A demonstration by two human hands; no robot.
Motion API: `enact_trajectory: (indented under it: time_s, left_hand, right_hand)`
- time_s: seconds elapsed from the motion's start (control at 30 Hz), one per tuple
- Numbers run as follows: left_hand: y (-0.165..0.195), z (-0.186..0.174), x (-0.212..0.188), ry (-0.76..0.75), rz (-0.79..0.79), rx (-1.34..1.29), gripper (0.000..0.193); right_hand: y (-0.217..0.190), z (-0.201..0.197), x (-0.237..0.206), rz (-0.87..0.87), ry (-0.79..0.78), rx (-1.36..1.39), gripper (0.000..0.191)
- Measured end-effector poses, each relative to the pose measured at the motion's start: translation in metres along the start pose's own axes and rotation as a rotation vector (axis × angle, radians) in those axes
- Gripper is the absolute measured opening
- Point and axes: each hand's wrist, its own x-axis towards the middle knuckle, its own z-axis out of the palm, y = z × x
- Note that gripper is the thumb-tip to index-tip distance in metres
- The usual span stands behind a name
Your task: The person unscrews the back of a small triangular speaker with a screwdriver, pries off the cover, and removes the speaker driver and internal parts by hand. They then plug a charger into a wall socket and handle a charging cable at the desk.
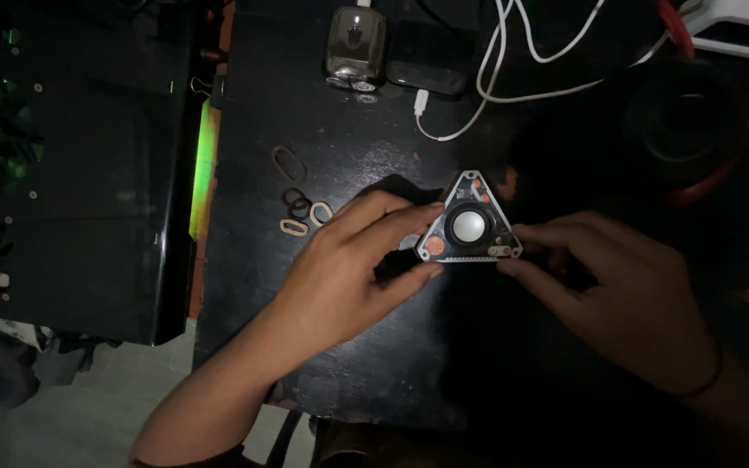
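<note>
Far right, a white device (743,30) is cut off by the top and right edges. White cables (513,61) run out past the top edge. The red-rimmed round object (687,130) at right is too dark to identify. The right hand (643,299) has its wrist lost off the near right edge, and its fingertips cover the near right corner of the triangular device (470,224). Far left, the black panel (71,165) is cut by the left edge; its markings are too small to make out.

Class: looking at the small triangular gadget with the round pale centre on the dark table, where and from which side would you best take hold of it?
Probably by its slanted side edges, from left and right: the triangular gadget lies flat, domed centre upward, as both hands pinch it.
</note>
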Motion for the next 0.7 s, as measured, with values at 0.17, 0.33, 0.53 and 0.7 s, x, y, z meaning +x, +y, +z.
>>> enact_trajectory:
  time_s: [0.17,0.33,0.53,0.7]
  left_hand:
    - [-0.0013,-0.0029,0.0000,0.007,0.051,0.012,0.048]
    - [-0.0016,-0.0026,0.0018,0.005,0.042,0.082,0.045]
    - [-0.0024,-0.0011,0.0032,0.017,0.103,0.165,0.050]
    - [-0.0092,0.0047,0.0049,0.013,0.121,0.179,0.053]
  right_hand:
    - [-0.0001,0.0003,0.0009,-0.036,-0.004,-0.011,0.033]
    - [0.0010,0.0014,0.0016,-0.053,0.016,-0.029,0.039]
    - [0.0011,0.0015,0.0016,-0.081,-0.007,-0.111,0.041]
    - [0.0030,0.0044,0.0023,-0.146,-0.034,-0.227,0.042]
